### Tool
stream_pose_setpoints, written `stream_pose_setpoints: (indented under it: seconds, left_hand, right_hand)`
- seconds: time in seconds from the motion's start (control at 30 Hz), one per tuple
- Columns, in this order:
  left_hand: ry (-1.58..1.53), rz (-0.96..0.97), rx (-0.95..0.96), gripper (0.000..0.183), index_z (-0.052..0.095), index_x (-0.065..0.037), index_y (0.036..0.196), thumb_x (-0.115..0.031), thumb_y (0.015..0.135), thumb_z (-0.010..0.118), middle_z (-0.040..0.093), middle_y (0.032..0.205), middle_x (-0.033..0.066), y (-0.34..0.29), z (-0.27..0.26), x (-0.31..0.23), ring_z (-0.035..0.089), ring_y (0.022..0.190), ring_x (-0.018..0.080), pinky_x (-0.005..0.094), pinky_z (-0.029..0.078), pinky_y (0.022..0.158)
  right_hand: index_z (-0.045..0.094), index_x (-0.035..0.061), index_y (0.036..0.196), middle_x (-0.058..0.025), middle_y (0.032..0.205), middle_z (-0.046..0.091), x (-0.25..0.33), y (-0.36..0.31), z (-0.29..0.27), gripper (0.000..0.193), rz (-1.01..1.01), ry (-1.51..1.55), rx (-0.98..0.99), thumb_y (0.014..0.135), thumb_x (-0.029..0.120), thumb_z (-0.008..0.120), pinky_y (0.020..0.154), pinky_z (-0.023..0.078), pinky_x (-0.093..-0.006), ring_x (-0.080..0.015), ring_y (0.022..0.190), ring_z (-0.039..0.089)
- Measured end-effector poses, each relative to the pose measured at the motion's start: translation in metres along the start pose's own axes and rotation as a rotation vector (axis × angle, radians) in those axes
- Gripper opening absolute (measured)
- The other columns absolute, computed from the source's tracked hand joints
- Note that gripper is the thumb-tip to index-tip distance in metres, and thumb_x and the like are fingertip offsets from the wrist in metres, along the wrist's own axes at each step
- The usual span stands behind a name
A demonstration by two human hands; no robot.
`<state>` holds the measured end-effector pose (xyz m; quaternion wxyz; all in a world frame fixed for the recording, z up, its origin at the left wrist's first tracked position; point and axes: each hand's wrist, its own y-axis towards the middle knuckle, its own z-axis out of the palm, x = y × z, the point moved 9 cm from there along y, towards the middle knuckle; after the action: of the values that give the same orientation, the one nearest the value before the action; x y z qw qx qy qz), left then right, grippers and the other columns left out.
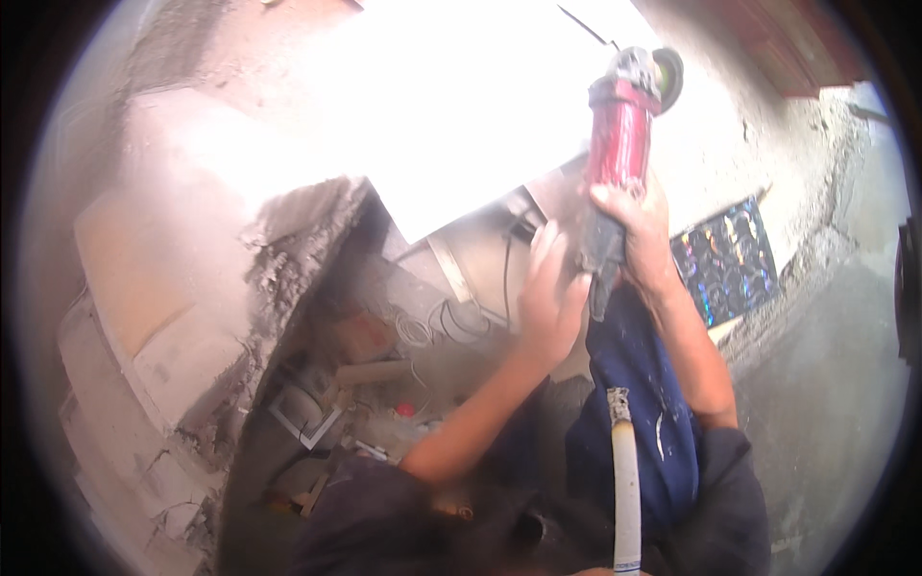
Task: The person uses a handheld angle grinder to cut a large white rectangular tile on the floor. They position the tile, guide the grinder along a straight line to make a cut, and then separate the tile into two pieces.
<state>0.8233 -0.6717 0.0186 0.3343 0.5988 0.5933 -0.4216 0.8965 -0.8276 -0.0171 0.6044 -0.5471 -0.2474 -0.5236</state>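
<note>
A red angle grinder (pixel 619 139) with a dark rear end is held up in front of me, its disc at the far end. My right hand (pixel 642 226) is wrapped around its body where the red part meets the dark part. Beside the dark rear end is my left hand (pixel 549 298), slightly blurred, fingers apart; one fingertip meets or nearly meets the tool. Beyond and left of the grinder lies a large white panel (pixel 413 206), washed out by glare.
A lit cigarette (pixel 626 490) juts up in the near foreground. Right of my forearm lies a shiny patterned dark sheet (pixel 727 261). Pale slabs (pixel 144 278) with broken edges stack on the left. Below them are coiled wire (pixel 461 322), a small red object (pixel 405 410) and scattered debris.
</note>
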Motion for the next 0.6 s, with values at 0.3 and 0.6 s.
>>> stream_pose_setpoints:
  seconds: [0.3,0.6]
  left_hand:
    - [0.104,-0.709,-0.415,0.046,0.055,0.008,0.138,-0.021,0.102,0.056,0.064,0.133,0.021,-0.068,-0.143,0.163,0.06,0.124,0.0296,0.0383,0.043,0.108]
    - [0.134,-0.802,-0.269,0.04,0.059,0.009,0.128,-0.022,0.104,0.059,0.069,0.118,0.018,-0.179,-0.124,0.205,0.064,0.111,0.0213,0.0341,0.049,0.098]
  right_hand:
    - [0.054,0.0009,0.121,-0.0045,0.098,0.058,0.002,0.019,-0.032,0.05,0.005,-0.045,-0.096,0.08,0.02,0.076,0.077,0.05,-0.0292,-0.0133,0.085,0.057]
    - [0.052,-0.0017,0.115,-0.0204,0.098,0.066,0.001,0.07,-0.143,0.057,-0.163,-0.686,-0.51,0.073,0.026,0.079,0.085,0.052,-0.0424,-0.0327,0.09,0.067]
